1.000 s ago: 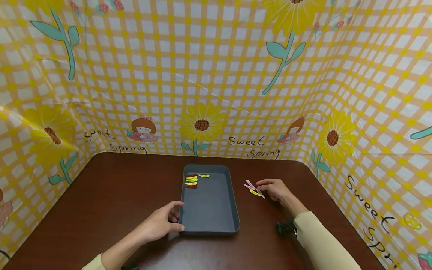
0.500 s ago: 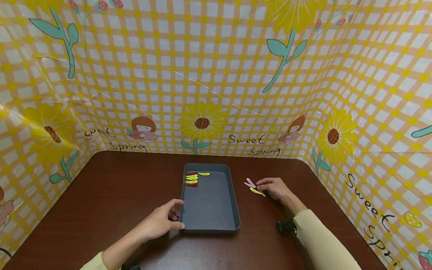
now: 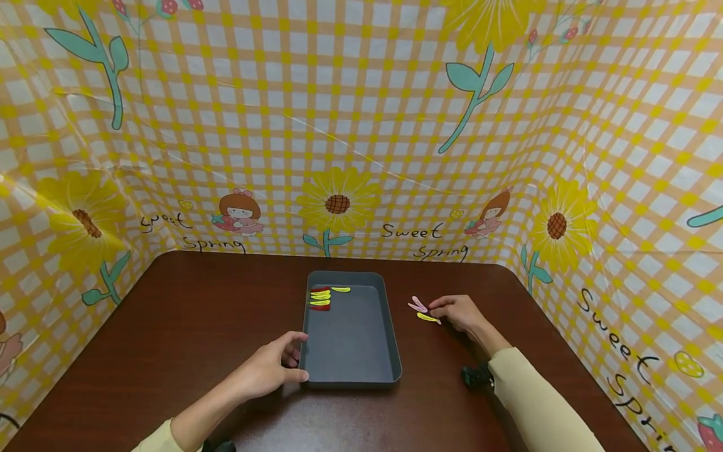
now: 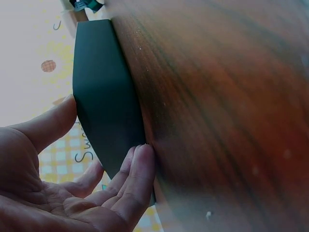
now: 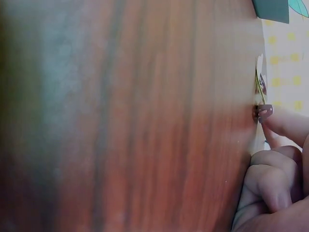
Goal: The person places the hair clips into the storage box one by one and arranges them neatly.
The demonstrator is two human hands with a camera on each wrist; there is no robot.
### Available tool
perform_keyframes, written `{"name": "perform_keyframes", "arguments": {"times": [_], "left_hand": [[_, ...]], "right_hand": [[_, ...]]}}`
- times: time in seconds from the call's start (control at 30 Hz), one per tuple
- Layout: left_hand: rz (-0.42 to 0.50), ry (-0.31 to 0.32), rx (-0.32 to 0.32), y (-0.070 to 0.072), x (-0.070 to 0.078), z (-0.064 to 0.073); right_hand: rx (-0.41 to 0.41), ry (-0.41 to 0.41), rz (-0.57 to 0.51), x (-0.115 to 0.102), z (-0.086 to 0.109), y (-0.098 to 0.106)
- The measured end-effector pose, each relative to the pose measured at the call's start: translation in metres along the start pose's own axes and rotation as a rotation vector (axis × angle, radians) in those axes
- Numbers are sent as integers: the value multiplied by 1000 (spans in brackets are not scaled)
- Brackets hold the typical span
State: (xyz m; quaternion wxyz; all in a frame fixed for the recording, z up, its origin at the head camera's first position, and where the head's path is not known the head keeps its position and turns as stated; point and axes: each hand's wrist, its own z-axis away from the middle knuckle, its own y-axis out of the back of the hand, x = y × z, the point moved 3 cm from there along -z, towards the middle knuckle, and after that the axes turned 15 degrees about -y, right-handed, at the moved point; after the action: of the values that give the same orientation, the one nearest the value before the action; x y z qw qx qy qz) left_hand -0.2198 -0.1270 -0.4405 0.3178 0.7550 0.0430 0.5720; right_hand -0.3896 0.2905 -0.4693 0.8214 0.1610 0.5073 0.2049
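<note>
1. The right hand (image 3: pixel 462 312) is pinching a pink clip (image 3: pixel 439 322), its long axis mostly hidden.
2. The tray (image 3: pixel 351 345) is lying left of this grip.
3. The left hand (image 3: pixel 270 371) is touching the tray's farther side.

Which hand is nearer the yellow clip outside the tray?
Right: the right hand is close beside the yellow clip; the left hand is across the tray from it.

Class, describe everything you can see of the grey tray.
The tray is dark grey and rectangular, with rounded corners and raised walls; whether metal or plastic is unclear. It lies flat, short end nearest, on the brown table. Red and yellow clips lie inside, towards its far left. The left hand holds its left side.
</note>
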Motion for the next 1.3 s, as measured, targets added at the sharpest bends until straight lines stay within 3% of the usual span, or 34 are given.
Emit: {"name": "perform_keyframes", "arguments": {"times": [0.43, 0.77, 1.3], "left_hand": [[5, 2, -7, 0, 1, 1], [7, 8, -2, 0, 1, 1], [10, 9, -1, 0, 0, 1]], "right_hand": [[40, 30, 22, 6, -1, 6], [60, 5, 10, 16, 6, 24], [49, -24, 21, 19, 8, 25]]}}
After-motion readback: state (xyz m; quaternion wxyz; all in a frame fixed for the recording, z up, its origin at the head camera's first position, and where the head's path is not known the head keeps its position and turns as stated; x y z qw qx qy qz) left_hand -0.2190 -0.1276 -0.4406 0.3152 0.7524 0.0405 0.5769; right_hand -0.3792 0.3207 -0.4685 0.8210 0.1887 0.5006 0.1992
